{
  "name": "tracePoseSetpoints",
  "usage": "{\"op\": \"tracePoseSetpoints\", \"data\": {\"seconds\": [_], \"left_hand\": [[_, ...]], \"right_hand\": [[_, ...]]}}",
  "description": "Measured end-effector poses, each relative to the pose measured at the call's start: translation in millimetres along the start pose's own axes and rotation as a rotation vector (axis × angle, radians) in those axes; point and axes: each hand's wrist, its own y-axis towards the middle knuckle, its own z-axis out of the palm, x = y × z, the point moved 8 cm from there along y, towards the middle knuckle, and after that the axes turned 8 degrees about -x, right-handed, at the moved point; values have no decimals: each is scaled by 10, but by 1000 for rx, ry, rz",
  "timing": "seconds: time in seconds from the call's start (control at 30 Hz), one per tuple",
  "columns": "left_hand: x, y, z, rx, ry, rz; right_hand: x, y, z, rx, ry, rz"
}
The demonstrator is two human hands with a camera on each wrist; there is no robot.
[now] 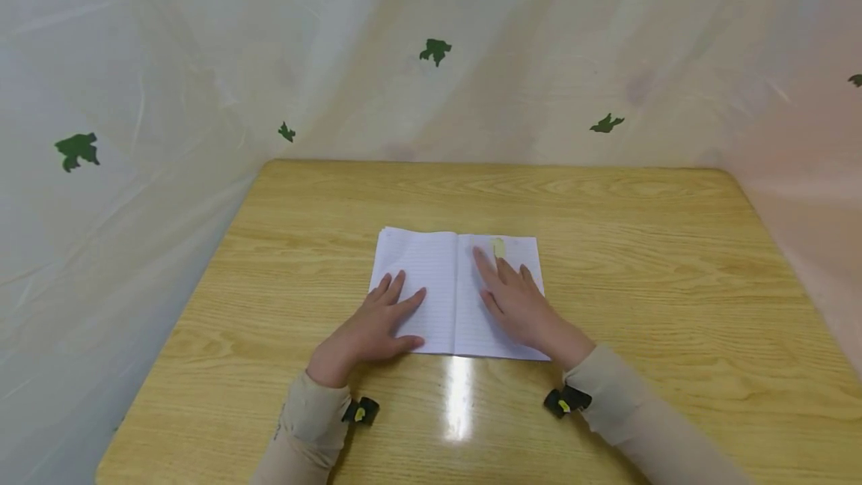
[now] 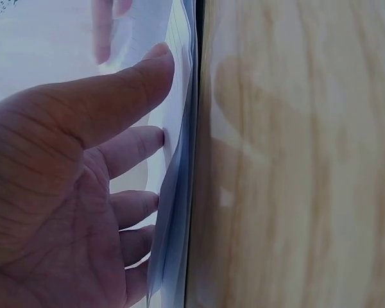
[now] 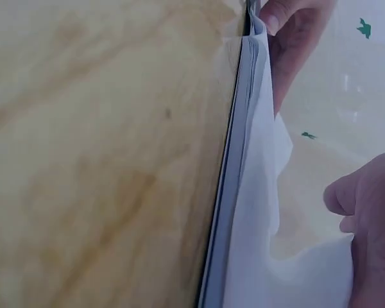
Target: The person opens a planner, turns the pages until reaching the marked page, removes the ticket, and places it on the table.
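The notebook [image 1: 439, 305] lies open and flat near the middle of the head frame, slightly low, its two ruled pages facing up; the left hand [image 1: 377, 324] rests on the lower left of the left page, fingers and thumb spread wide; the right hand [image 1: 528, 313] lies over the right page, fingers extended and parted, the forefinger pointing toward the page's upper part; a pale yellow slip [image 1: 498, 247] sits on that page near its top edge, just beyond a fingertip, though whether the two touch I cannot tell.

In the left wrist view, the notebook's layered page edges run down the middle of the frame; in the right wrist view, they slant from upper middle to lower middle.

The wood-grained tabletop [image 1: 660, 260] fills the lower frame; behind it hangs a pale sheet [image 1: 525, 81] with scattered green shapes [image 1: 435, 52]; beige sleeves [image 1: 313, 421] enter from the bottom edge.
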Motion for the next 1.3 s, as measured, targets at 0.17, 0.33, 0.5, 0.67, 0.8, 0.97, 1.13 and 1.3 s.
{"op": "tracePoseSetpoints", "data": {"seconds": [0.17,0.33,0.5,0.67,0.8,0.97,1.13,1.3], "left_hand": [[9,10,6,-8,11,-4],[21,10,12,-12,19,-6],[26,15,11,-23,6,-13],[34,35,8,-27,-2,-44],[52,48,8,-34,-12,-66],[72,48,8,-54,-36,-71],[80,34,16,-53,-37,-80],[81,19,17,-40,-30,-89]], "right_hand": [[102,-8,51,27,53,-45],[154,-16,87,25,59,-62],[227,-32,116,41,68,-85],[282,-71,170,92,33,-102],[294,-95,201,121,4,-89],[331,-117,217,134,25,-82],[403,-123,228,128,32,-112],[446,-127,236,121,36,-121]]}}
